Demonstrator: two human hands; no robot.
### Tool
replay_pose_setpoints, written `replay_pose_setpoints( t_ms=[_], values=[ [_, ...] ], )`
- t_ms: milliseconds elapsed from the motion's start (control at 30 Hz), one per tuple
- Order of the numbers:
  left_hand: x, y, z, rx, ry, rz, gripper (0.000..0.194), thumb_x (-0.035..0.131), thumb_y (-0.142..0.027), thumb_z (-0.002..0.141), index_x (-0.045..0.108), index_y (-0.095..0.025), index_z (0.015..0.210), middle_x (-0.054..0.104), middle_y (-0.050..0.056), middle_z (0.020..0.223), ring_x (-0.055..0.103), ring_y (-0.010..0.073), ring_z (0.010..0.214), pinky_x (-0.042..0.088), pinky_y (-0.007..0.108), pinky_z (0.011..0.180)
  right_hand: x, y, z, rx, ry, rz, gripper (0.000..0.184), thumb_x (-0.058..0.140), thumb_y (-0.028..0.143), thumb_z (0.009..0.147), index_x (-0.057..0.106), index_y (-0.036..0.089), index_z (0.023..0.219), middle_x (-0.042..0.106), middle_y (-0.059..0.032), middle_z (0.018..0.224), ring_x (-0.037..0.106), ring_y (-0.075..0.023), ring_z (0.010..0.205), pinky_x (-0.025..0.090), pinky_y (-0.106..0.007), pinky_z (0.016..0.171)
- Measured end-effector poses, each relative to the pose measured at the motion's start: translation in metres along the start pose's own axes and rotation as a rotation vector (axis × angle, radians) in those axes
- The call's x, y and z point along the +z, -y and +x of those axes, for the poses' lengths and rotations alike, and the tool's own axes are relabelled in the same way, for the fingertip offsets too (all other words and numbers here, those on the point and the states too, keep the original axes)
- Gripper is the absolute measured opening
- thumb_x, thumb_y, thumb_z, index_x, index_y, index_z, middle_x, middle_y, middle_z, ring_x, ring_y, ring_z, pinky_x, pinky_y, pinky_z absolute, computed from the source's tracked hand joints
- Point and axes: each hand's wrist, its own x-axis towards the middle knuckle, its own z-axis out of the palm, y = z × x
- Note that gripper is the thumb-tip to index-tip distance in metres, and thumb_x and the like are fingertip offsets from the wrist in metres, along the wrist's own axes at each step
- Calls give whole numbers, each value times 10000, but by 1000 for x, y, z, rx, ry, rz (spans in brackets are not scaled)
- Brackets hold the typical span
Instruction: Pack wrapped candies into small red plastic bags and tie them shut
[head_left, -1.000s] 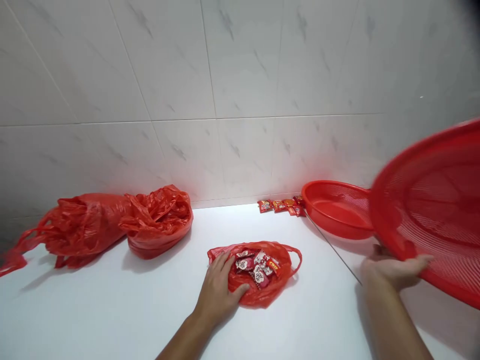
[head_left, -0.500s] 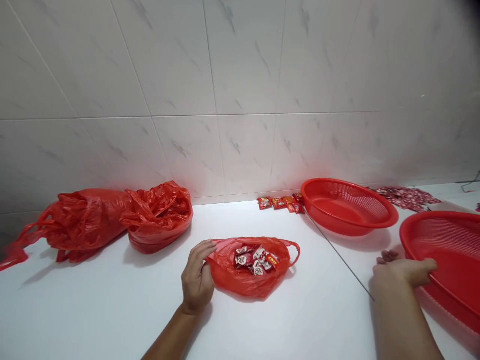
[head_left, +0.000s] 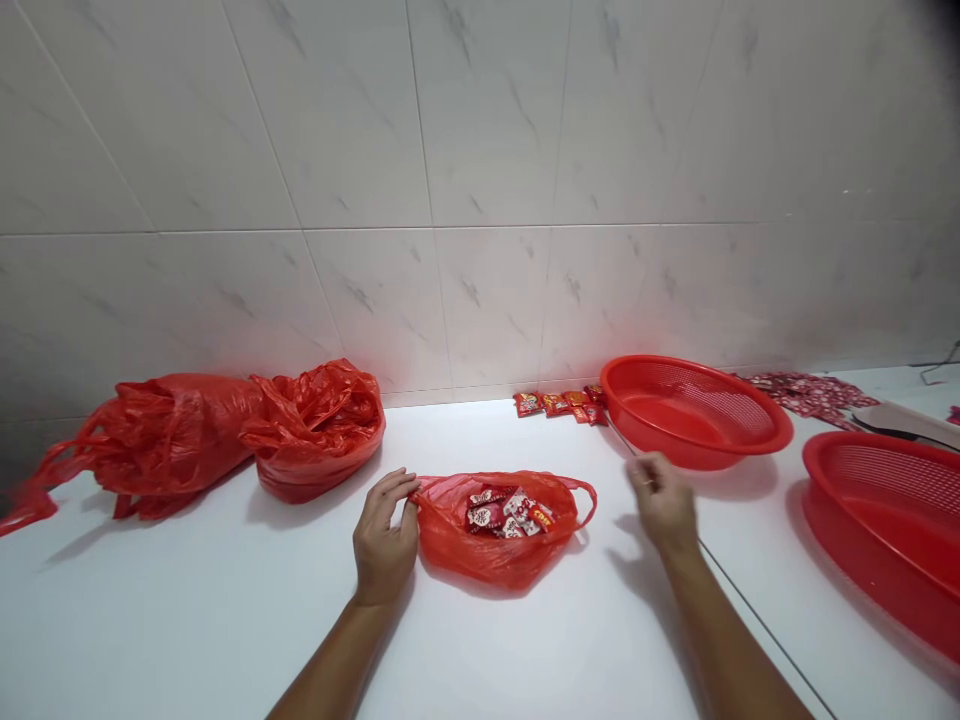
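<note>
White table (head_left: 285,625), smooth-topped, crossed aslant on its right part by a thin dark seam (head_left: 765,627). Set on it, from left to right: one bulging red bag (head_left: 184,440) of plastic, its handles trailing leftward; one crumpled red bag (head_left: 315,455), touching the first; one open red bag (head_left: 480,562), centrally placed and nearer the front; several small red packets (head_left: 556,405), grouped at the far edge; one rear red basket (head_left: 675,452), just beside the packets; a spread of red-and-white pieces (head_left: 814,397) (too small to identify), behind; one front red basket (head_left: 862,570), partly out of view
</note>
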Motion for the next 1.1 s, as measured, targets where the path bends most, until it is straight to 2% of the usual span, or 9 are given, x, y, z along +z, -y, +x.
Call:
replay_pose_setpoints(
  t_ms=[67,200,367,533,667,833,1000,1033,1100],
  values=[
    [0,0,-2,-32,3,30,171,586,-237,998,739,-227,1075,712,79,1157,651,262,1174,515,489,1087,23,14,-14,-106,315,-96,300,723,516,831,713,218,859,701,-103,1041,646,-252,833,513,-382,794],
    [0,-5,-3,-237,60,81,214,580,-343,1001,757,-244,1070,669,97,1254,577,301,1229,534,475,991,41,36,-11,-106,438,-160,298,682,437,854,672,221,648,724,-142,1118,661,-321,1042,485,-453,959],
    [-1,-26,52,-330,88,-108,304,611,-461,963,782,-212,994,686,103,1079,648,263,1054,551,393,884,20,91,39,131,617,414,388,783,543,815,716,187,676,716,-155,1322,644,-340,1193,501,-434,988],
    [-19,-85,136,-441,63,-442,429,730,-583,901,772,-157,916,737,76,866,679,208,844,546,313,767,-6,162,62,98,469,824,250,837,435,835,729,210,815,740,-131,1267,673,-323,1206,551,-451,977],
    [-31,-134,152,-566,15,-666,413,852,-553,811,777,-163,925,734,48,797,680,174,760,547,261,686,-18,179,52,-17,313,945,200,830,395,865,684,280,938,732,-40,960,712,-275,1105,583,-431,957],
    [-19,-156,142,-564,197,-752,341,928,-393,759,795,-185,995,788,63,910,734,193,864,593,266,761,-18,177,46,-6,623,704,294,756,437,950,627,308,1181,631,2,891,634,-166,752,573,-325,745],
    [-3,-171,134,-425,373,-626,153,810,-309,881,804,-207,996,795,57,975,729,193,899,586,302,828,-4,190,41,17,1003,332,770,891,363,805,480,325,1455,591,58,784,554,-148,672,460,-259,599],
    [-1,-175,131,-391,377,-589,119,780,-276,899,806,-215,999,795,50,984,723,189,902,580,305,836,0,192,39,7,1080,277,791,919,345,760,506,316,1434,566,73,739,523,-142,639,419,-248,558],
    [-1,-183,127,-327,411,-537,137,718,-203,921,811,-238,1014,789,30,992,710,178,913,571,299,842,10,194,35,-58,1164,214,517,890,338,774,640,272,1222,546,71,711,483,-131,626,358,-241,530]
  ],
)
